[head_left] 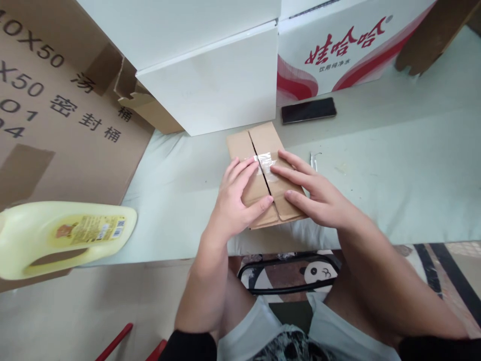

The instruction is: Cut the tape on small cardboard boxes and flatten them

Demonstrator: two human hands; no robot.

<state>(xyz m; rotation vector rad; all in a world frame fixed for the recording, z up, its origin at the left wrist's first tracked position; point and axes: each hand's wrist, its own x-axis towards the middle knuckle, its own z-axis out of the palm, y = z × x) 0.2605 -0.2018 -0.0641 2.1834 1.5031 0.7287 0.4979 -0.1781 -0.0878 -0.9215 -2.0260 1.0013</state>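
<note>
A small brown cardboard box [265, 136] lies on the pale green tablecloth in front of me. Its two top flaps meet at a dark seam, and a strip of clear tape [267, 163] crosses that seam near the middle. My left hand [240, 198] rests on the left flap, its fingertips by the tape and its thumb close to the seam. On the right flap lies my right hand [310, 188], fingers spread, one fingertip at the tape's edge. Neither hand wraps around anything; the box's underside is hidden.
Behind the box stand a white box [218, 90] and a white-and-red carton [338, 55]. A black phone [308, 111] lies before the carton. At left are a large cardboard carton [67, 130] and a yellow jug [75, 233]. The table's front edge runs just below my hands.
</note>
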